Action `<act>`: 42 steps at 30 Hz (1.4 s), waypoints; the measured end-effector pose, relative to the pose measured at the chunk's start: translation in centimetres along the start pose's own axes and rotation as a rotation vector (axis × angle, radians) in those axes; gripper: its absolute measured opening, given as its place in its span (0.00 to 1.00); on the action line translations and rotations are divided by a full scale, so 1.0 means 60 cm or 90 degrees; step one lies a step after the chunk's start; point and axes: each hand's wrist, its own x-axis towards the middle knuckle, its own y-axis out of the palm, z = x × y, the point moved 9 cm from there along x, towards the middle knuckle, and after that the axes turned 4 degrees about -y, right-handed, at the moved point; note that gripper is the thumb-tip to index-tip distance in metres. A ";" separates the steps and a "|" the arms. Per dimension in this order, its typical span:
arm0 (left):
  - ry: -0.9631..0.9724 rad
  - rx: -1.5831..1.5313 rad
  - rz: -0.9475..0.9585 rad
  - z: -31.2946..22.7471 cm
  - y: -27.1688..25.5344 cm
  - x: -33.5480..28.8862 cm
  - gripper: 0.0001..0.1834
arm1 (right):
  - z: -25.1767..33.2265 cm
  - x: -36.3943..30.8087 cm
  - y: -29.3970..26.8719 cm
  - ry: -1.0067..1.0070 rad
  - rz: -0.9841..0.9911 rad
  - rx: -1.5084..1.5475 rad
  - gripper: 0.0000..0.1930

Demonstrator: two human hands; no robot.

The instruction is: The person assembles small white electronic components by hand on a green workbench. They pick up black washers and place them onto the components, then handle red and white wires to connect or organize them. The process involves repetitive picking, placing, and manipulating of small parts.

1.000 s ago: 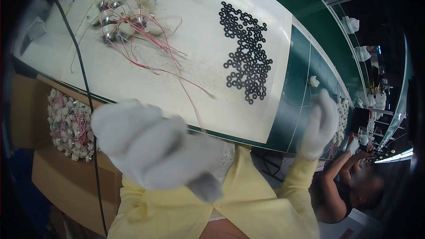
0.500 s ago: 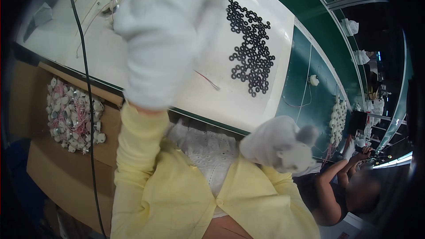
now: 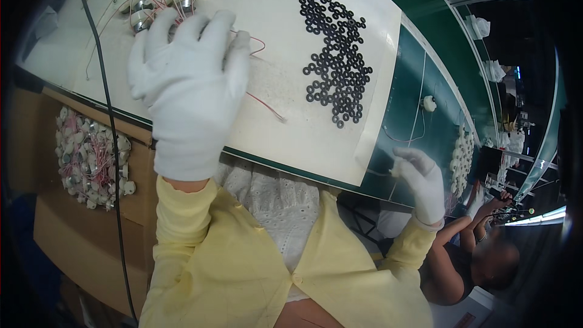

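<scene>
My gloved left hand (image 3: 189, 79) lies palm down over the white work surface (image 3: 285, 146), its fingers spread at the near edge of a group of silver-and-white motor-like parts (image 3: 143, 1) with pink wires. Its palm side is hidden. A thin red wire (image 3: 260, 42) sticks out beside its thumb. To the right, my gloved right hand (image 3: 420, 183) is raised over the green table edge with fingers curled together. Something small and pale shows at its fingertips, too blurred to name. Another red wire (image 3: 267, 107) lies right of my left hand.
Many black rings (image 3: 337, 54) lie spread on the white surface. A single white part (image 3: 429, 104) with a wire and a row of white parts (image 3: 463, 161) rest on the green table. A cardboard box (image 3: 91, 231) holds more parts; a black cable (image 3: 112, 121) hangs across it. A co-worker (image 3: 461, 261) sits right.
My left hand has come back toward me and settled by the motor-like parts. My right hand has moved up and right, away from my body, over the green table edge.
</scene>
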 end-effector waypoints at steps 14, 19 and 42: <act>0.048 -0.176 0.091 -0.018 0.006 -0.033 0.10 | 0.058 0.059 0.044 -0.073 -0.054 -0.182 0.19; 0.023 -0.145 -0.021 -0.013 -0.003 -0.032 0.14 | 0.095 0.053 0.049 -0.381 -0.015 -0.413 0.22; 0.083 -0.216 0.064 -0.022 0.011 -0.060 0.18 | 0.055 0.073 0.074 -0.085 0.157 0.062 0.19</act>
